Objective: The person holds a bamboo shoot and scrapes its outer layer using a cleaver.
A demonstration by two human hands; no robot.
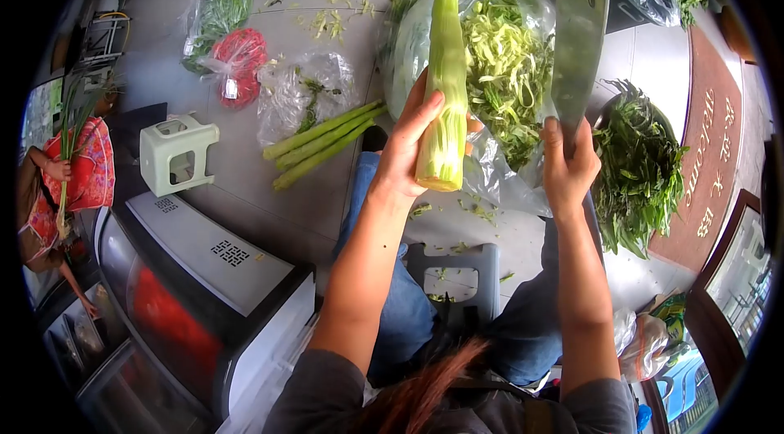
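My left hand (412,144) is wrapped round the lower part of a thick, pale green peeled stem (446,58), which stands upright with its narrow tip at the top. In my right hand (569,164) is the handle of a broad cleaver (578,38), its blade pointing up, apart from the stem. Between and behind them, light green peelings (510,66) fill an open clear plastic bag (490,152) on the floor. Several more peeled stems (327,140) lie on the floor to the left of my left hand.
Bagged green (224,17) and red items (239,58), a small green stool (178,154) and a freezer cabinet (220,258) are at left. Another person (49,181) holds long greens there. Leafy greens (641,169) and a doormat (706,140) are at right. A grey stool (486,271) is between my legs.
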